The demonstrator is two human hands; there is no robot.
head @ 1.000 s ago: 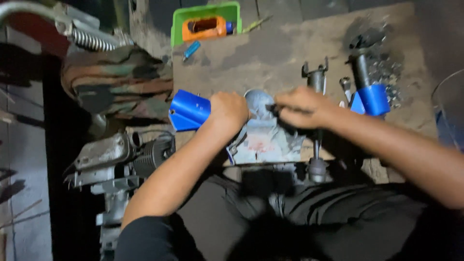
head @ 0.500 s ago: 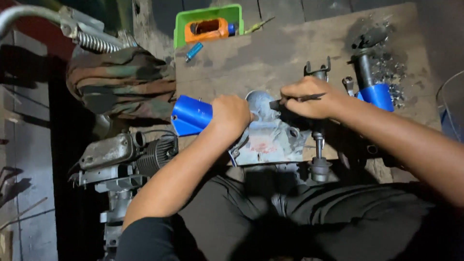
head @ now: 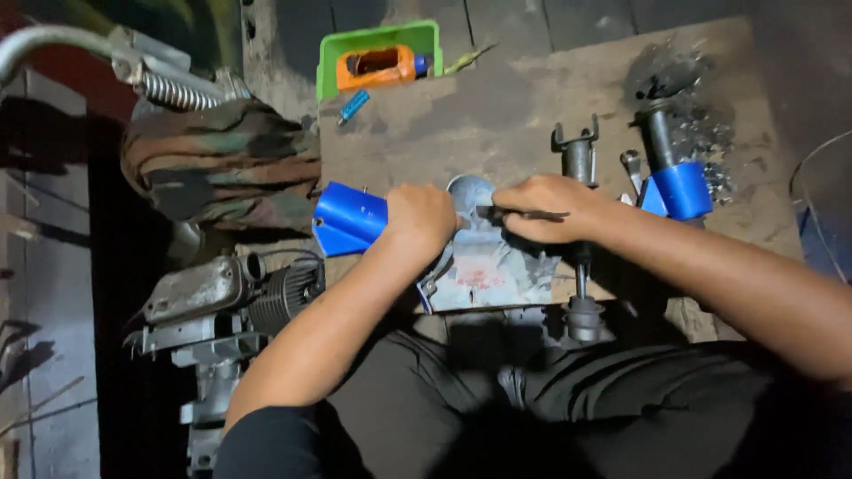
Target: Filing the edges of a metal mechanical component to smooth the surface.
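Note:
A grey metal casting lies on a worn wooden board in front of me. My left hand rests closed on its left side, next to a blue cylindrical part. My right hand grips a thin dark tool whose tip points left at the round top of the casting. A steel shaft with a forked end runs under my right wrist.
A green tray with an orange bottle sits at the back. A second blue sleeve on a dark shaft lies at right among metal shavings. A camouflage cloth and a small engine are at left.
My right hand has shifted slightly left along the top of the casting with the tool. My left hand stays on the casting.

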